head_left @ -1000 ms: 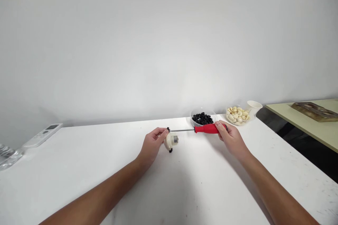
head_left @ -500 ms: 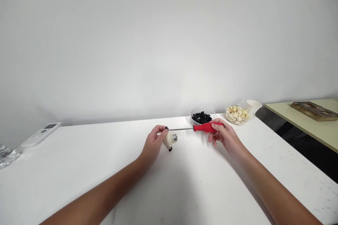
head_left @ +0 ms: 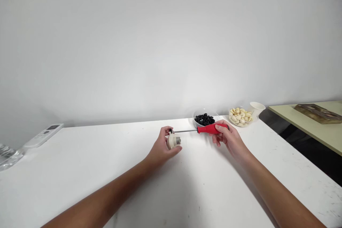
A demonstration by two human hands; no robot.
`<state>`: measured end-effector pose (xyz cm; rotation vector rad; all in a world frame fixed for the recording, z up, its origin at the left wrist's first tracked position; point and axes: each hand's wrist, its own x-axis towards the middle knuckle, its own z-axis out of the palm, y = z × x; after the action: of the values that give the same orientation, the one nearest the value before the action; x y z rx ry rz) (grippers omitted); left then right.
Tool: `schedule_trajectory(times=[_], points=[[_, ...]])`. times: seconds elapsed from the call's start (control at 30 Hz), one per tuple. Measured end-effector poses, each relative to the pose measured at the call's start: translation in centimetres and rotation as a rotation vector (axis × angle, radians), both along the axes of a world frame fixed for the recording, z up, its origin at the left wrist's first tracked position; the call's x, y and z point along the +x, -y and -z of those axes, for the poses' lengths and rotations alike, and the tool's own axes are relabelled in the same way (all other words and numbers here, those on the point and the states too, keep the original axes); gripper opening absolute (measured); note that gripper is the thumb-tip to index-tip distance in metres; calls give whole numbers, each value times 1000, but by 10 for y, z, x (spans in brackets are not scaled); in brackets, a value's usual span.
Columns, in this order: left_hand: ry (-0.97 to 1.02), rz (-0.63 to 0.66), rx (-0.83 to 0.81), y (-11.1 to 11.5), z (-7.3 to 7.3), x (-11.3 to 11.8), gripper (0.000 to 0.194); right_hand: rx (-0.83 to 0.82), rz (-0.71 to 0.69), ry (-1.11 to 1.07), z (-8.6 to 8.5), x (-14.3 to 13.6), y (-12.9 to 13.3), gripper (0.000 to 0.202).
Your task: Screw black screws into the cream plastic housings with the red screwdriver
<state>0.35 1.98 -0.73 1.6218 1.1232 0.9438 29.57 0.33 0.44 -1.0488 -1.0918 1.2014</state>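
My left hand (head_left: 163, 146) is closed round a small cream-coloured motor unit (head_left: 173, 141) with a silver metal end facing right and a black piece at its top. The thumb lies along its lower side, the fingers behind. In my right hand (head_left: 228, 137) is a screwdriver (head_left: 211, 129) with a red handle, held level by thumb and fingers. Its thin metal shaft points left, and the tip meets the top of the motor unit beside the black piece. Whether a screw sits at the tip is too small to tell.
Behind the screwdriver stands a clear bowl of black pieces (head_left: 204, 119). Farther right are a clear bowl of pale, bean-like pieces (head_left: 240, 116) and a white cup (head_left: 257, 109). A white remote control (head_left: 44, 135) and clear plastic (head_left: 9, 156) lie left. A pale green table (head_left: 315, 128) stands at right.
My left thumb has moved from the top of the motor unit to its lower side, and the unit has turned in my hand. The screwdriver has barely moved.
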Motion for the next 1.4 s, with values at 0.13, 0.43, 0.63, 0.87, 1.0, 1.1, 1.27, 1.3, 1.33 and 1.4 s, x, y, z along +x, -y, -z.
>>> schedule_trajectory(times=[0.13,0.43,0.63,0.87,1.0,1.1,1.27,1.3,1.33,1.4], points=[[-116,-47,66,-1,3,1,71,14,-22,24,0,-3,1,25],[-226,-83,143,-1,3,-1,31,29,-19,55,0,1,0,29],[-5,-75,20,1,-4,-2,43,29,-120,248,-7,0,7,34],[40,-87,-35,-1,-2,-1,42,99,-81,454,-15,-3,15,34],[28,-65,-3,-2,-1,-3,41,102,-68,602,-20,1,16,32],[6,-49,5,-1,-2,-5,39,65,-87,656,-16,4,13,32],[-22,-18,14,-1,-2,-5,40,3,-40,649,-5,5,5,51],[-28,-18,19,-1,-1,-5,40,-6,-29,634,-4,4,4,52],[-33,-19,21,-2,-1,-5,41,-7,-23,614,-4,3,4,50],[-40,-31,13,-2,-1,-5,41,11,-37,556,-6,1,6,41]])
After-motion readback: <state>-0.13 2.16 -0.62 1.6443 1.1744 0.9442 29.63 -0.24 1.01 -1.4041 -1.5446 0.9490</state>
